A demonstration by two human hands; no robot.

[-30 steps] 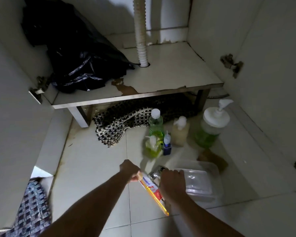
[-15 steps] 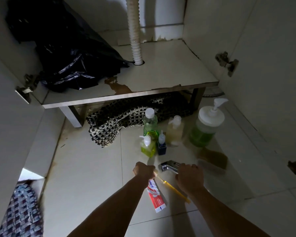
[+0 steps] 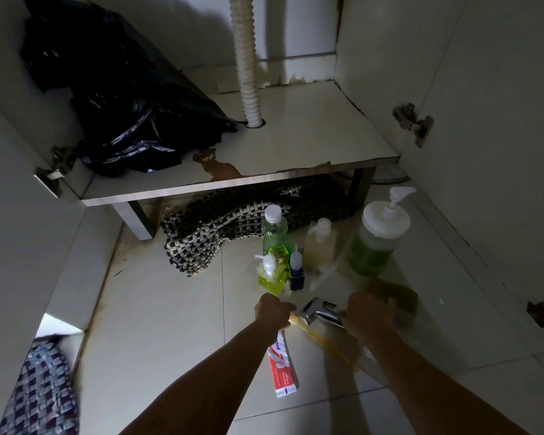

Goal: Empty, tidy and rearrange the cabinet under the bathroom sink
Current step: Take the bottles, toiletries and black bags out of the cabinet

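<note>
Nearest me at 6 o'clock, a flat red-and-white toothpaste tube [image 3: 282, 368] lies on the glossy floor tiles [image 3: 157, 324], partly under my left wrist. My left hand [image 3: 272, 311] is curled into a fist around the end of a thin yellow toothbrush [image 3: 324, 337] that slants toward 5 o'clock, and my right hand [image 3: 371, 315] grips the shiny chrome sprayer head [image 3: 319, 310] between them. Just past my knuckles at 12: a small yellow pump bottle [image 3: 271, 273], a tiny blue bottle [image 3: 296, 271], a green capped bottle [image 3: 274, 233] and a cloudy one [image 3: 320, 244], with a fat round green pump jar [image 3: 376, 243] at 1. Open tile to 9 o'clock. Farther back, a woven checked mat [image 3: 214, 233] is tucked under the peeling cabinet shelf [image 3: 311, 142], crinkly black bag [image 3: 132, 114] at 11, ribbed drain hose [image 3: 247, 58] at 12.
</note>
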